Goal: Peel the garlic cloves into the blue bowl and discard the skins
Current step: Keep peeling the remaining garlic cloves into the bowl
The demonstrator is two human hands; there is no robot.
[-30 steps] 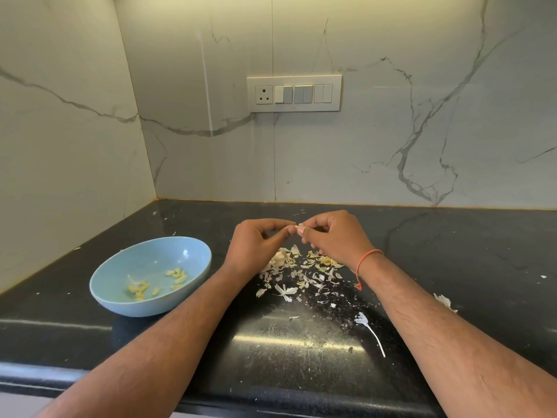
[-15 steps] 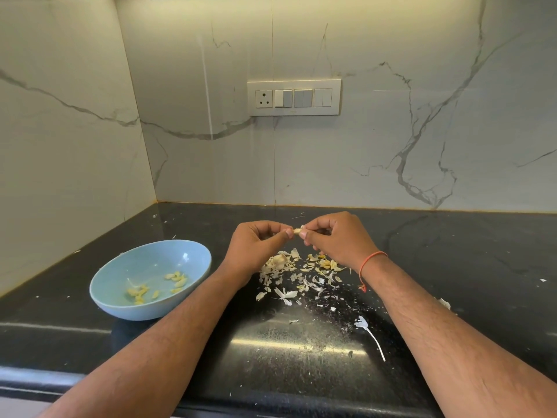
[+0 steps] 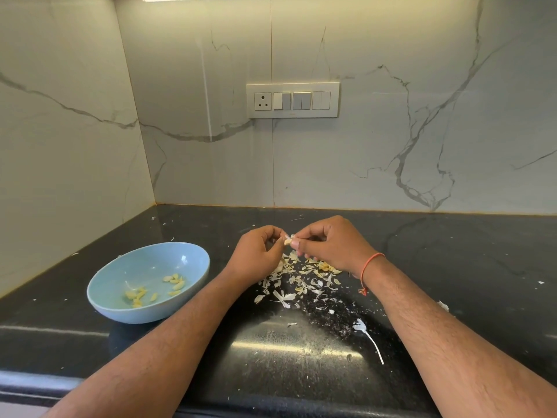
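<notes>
The dark desk (image 3: pixel 452 251) fills the lower half of the frame, backed by a marble wall with a switch plate (image 3: pixel 292 100) at upper centre. On it, at lower left of the frame, sits the blue bowl (image 3: pixel 193 260), already holding a scatter of peeled yellow cloves (image 3: pixel 174 283). It lies left of both hands and slightly toward the bottom of the frame, so the left hand (image 3: pixel 256 256) is the nearer one; a drop into it would, I judge, mean a short sideways carry to the left.

At centre frame the left hand and the right hand (image 3: pixel 334 245) meet fingertip to fingertip above the desk. Both pinch one small garlic clove (image 3: pixel 287 241) between them, with a flake of white skin sticking up at its top. The clove is too small to tell which way its long axis runs.

Directly below the hands, a loose pile of skins (image 3: pixel 301 280) is spread on the desk, not yet discarded.
</notes>
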